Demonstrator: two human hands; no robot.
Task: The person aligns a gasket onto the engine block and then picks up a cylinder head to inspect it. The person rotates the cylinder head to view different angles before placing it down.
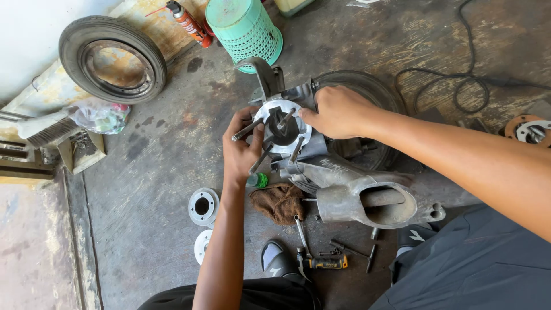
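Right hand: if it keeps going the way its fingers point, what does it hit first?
The right hand points image-left across the round flange of the engine casing. First in line looks like the upright stud near the centre, then the left hand. Depth is unclear from above.

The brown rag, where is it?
In the head view, the brown rag lies on the floor near the middle, just below the left hand, beside the grey metal engine casing on its right.
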